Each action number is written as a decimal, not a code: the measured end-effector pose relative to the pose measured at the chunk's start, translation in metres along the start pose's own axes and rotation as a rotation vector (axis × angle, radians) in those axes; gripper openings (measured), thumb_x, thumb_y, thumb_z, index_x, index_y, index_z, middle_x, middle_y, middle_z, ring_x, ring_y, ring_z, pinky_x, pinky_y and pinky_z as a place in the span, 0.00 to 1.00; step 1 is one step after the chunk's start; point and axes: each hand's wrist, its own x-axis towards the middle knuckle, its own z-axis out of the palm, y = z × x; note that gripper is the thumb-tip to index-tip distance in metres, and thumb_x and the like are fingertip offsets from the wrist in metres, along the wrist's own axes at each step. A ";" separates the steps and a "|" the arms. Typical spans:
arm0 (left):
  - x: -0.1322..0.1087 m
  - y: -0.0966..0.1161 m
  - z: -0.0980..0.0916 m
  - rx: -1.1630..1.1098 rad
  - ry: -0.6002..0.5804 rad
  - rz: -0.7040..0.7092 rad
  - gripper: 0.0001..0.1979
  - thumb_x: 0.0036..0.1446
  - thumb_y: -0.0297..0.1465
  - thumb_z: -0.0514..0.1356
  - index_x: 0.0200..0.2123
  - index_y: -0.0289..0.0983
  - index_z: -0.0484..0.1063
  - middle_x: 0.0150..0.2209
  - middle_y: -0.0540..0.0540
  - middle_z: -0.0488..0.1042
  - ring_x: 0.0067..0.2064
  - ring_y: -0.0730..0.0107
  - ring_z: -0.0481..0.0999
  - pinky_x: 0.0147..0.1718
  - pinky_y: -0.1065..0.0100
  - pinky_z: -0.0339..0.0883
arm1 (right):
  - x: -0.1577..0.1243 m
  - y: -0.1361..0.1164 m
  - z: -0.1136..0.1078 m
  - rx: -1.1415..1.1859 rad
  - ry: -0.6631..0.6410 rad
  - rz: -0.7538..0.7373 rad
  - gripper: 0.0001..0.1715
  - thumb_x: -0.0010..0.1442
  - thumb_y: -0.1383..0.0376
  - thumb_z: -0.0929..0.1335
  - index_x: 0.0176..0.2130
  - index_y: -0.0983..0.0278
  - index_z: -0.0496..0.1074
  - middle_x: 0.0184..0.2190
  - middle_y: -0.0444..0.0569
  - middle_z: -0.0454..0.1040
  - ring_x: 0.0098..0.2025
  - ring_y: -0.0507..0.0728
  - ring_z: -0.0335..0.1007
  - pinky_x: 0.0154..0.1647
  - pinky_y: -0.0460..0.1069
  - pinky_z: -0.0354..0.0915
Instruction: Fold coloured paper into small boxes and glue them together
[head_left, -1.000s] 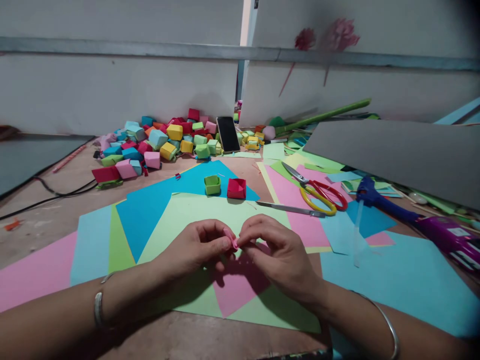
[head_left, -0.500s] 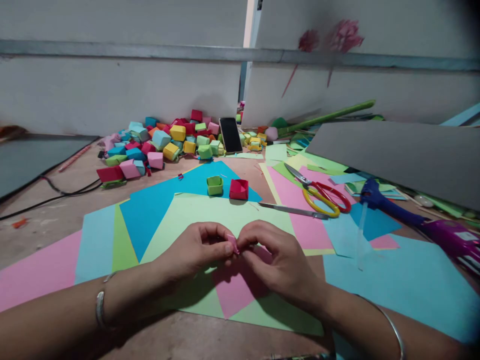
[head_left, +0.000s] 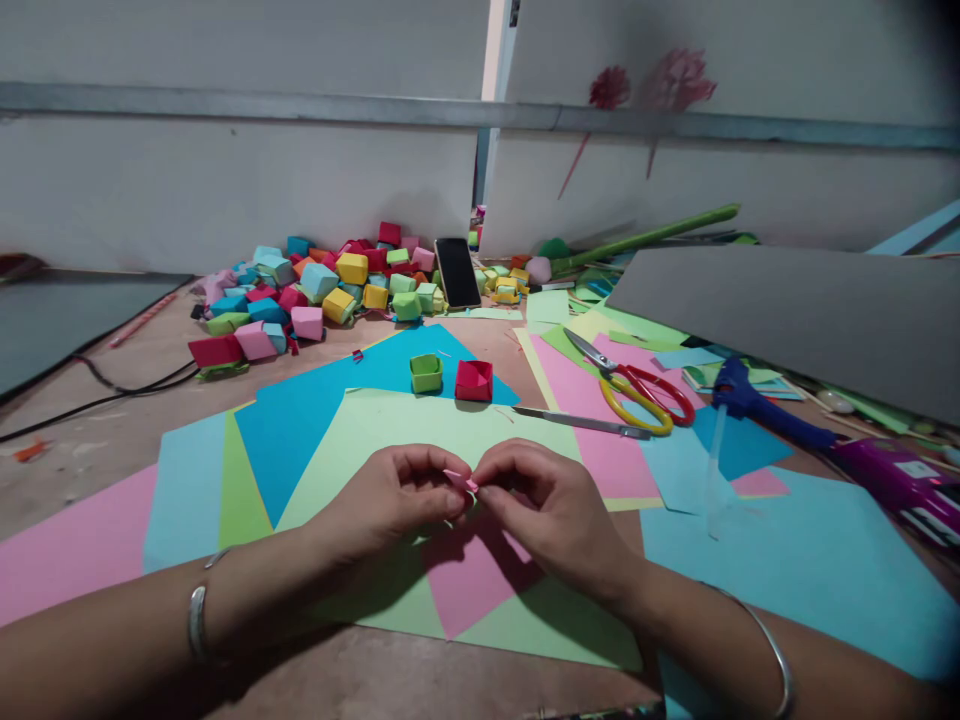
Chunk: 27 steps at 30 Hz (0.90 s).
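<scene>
Between my two hands is a small folded piece of pink paper (head_left: 460, 480). My left hand (head_left: 401, 492) pinches its left side between thumb and fingers. The fingertips of my right hand (head_left: 544, 505) close on its right end. Beneath them a pink paper square (head_left: 480, 580) lies on a large pale green sheet (head_left: 375, 420). Just beyond my hands stand a small green folded paper box (head_left: 427, 373) and a red one (head_left: 474, 381), both with their open tops up.
Scissors (head_left: 637, 385) and a craft blade (head_left: 581, 422) lie to the right, near a purple and blue glue gun (head_left: 817, 440). A heap of coloured paper boxes (head_left: 319, 280) and a phone (head_left: 457, 272) are at the back. A black cable (head_left: 142, 385) runs along the left.
The folded pink paper has turned from a steep slant to nearly flat between my fingers. Both hands keep their pinch in about the same place. The view has shifted slightly.
</scene>
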 end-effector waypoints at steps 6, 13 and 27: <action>0.001 0.007 0.001 0.169 0.068 0.025 0.12 0.49 0.35 0.71 0.32 0.33 0.76 0.22 0.50 0.72 0.24 0.74 0.71 0.23 0.72 0.65 | 0.001 -0.004 0.001 0.176 -0.082 0.210 0.05 0.55 0.67 0.69 0.33 0.66 0.74 0.32 0.49 0.75 0.35 0.55 0.71 0.36 0.51 0.68; 0.001 0.012 0.003 0.320 0.038 0.071 0.13 0.49 0.34 0.70 0.34 0.33 0.74 0.26 0.49 0.75 0.26 0.73 0.73 0.26 0.70 0.66 | 0.004 -0.004 -0.001 0.349 -0.067 0.397 0.12 0.57 0.58 0.70 0.30 0.66 0.73 0.25 0.43 0.69 0.27 0.49 0.63 0.28 0.45 0.59; -0.005 0.008 0.004 0.563 0.073 0.266 0.07 0.52 0.30 0.65 0.29 0.35 0.70 0.27 0.48 0.75 0.30 0.67 0.76 0.31 0.65 0.71 | 0.005 0.002 0.000 0.548 -0.151 0.531 0.19 0.52 0.54 0.74 0.31 0.66 0.70 0.24 0.42 0.70 0.25 0.48 0.65 0.27 0.45 0.61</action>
